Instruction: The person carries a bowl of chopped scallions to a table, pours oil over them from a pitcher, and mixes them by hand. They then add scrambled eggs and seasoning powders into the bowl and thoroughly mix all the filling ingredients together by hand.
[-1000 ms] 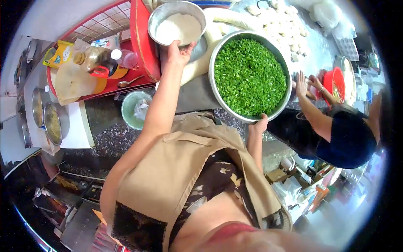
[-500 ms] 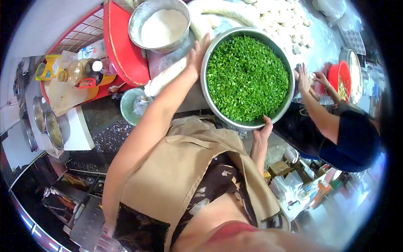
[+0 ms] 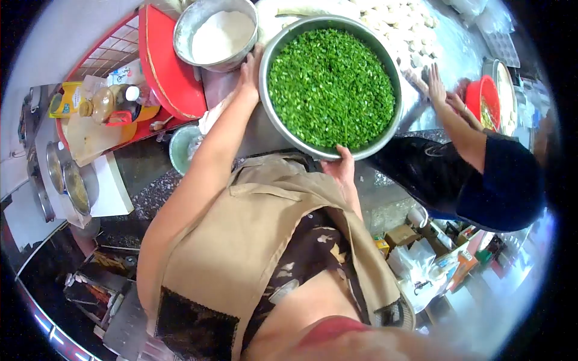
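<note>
A large round metal basin [image 3: 301,146] full of finely chopped green leaves [image 3: 331,87] is between my two hands, over the front part of the worktable. My left hand [image 3: 251,71] presses along its left side, fingers pointing away from me. At the near edge, my right hand [image 3: 341,167] grips the rim with the thumb on top; its other fingers are hidden under the basin. Just beyond my left hand stands a metal bowl [image 3: 185,42] with white flour [image 3: 223,36]. Part of a long dough roll [image 3: 313,8] shows behind the basin.
Many small dough pieces [image 3: 409,30] lie at the back right. A co-worker's hand [image 3: 438,90] works over the table at right, beside a red bowl [image 3: 475,99]. Left are a red lid-like panel [image 3: 162,66], bottles [image 3: 105,105] and a green bucket [image 3: 180,150].
The basin has moved left and farther from me, with both my hands on it. The co-worker's near hand has moved forward over the table.
</note>
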The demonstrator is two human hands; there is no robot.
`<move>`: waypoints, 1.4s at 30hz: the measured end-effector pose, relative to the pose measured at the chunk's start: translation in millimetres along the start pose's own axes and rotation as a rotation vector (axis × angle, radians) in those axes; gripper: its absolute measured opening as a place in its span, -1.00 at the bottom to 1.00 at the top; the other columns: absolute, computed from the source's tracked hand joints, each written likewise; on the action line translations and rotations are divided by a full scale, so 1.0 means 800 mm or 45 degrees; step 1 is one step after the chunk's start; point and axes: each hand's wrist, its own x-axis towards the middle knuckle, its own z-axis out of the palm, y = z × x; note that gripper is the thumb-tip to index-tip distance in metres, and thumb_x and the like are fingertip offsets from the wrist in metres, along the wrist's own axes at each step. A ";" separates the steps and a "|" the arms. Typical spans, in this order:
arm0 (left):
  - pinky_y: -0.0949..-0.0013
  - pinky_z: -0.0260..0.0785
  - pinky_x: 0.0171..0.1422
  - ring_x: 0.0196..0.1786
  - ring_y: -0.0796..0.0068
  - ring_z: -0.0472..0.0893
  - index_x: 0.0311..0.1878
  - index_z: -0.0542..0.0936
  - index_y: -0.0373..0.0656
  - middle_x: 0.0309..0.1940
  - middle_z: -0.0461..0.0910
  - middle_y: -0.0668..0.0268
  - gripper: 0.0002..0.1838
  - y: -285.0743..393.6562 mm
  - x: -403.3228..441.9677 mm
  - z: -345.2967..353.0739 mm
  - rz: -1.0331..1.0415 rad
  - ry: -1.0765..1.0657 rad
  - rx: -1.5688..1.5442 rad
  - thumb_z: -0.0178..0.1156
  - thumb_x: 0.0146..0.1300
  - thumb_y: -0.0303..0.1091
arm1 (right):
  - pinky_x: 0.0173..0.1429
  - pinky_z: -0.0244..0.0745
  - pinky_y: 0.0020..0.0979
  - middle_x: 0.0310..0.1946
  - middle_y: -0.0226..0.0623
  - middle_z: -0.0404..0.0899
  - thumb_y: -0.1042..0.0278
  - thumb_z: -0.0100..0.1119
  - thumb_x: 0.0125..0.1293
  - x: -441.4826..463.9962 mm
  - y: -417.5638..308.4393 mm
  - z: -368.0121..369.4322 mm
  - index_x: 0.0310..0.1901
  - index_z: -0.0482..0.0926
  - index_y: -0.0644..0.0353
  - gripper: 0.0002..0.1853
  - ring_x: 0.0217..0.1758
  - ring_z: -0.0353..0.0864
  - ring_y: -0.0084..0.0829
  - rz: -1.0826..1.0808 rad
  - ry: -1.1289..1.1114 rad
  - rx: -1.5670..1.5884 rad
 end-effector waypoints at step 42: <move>0.26 0.44 -0.12 -0.13 0.28 0.52 -0.05 0.43 -0.39 -0.14 0.49 0.12 -0.61 -0.285 -0.350 -0.472 -0.554 1.175 -1.301 0.02 0.12 -0.29 | -0.44 0.28 -0.61 -0.59 -0.43 0.48 0.32 0.04 0.14 0.007 -0.001 0.117 -0.37 0.46 0.26 -0.84 -0.53 0.39 -0.65 -1.161 -0.259 -1.259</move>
